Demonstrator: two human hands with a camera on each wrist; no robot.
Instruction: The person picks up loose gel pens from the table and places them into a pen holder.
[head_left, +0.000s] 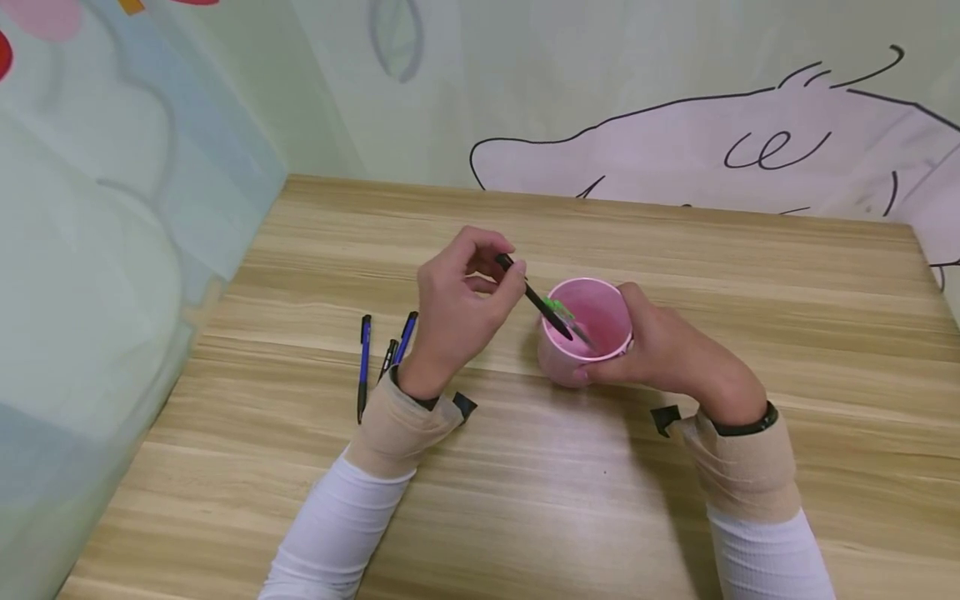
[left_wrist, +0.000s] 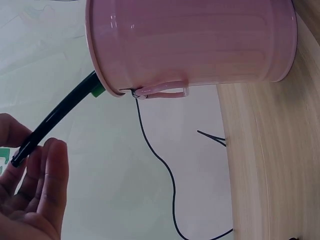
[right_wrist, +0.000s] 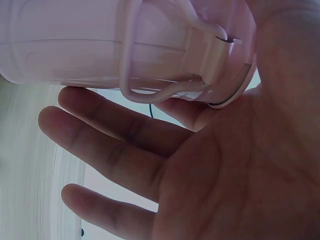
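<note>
A pink metal pail (head_left: 558, 367) stands upright on the table with its mouth facing up. My left hand (head_left: 465, 304) pinches a black pen (head_left: 530, 293) near its upper end between thumb and fingers. That pen slants down to the right, its lower end over the pail's mouth and inside the rim in the head view. Inside the pail leans something with a bright green clip (head_left: 558, 307), probably part of another pen. My right hand (head_left: 667, 346) holds the pail at its right side, thumb at the near rim. A looped pink handle (right_wrist: 131, 55) shows on the pail's side.
Left of my left forearm lie a blue and black pen (head_left: 364, 358), a second blue pen (head_left: 407, 332) and a black pen (head_left: 388, 358), partly hidden by the wrist. The wooden table (head_left: 525, 500) meets a printed wall (head_left: 600, 158) at its far edge.
</note>
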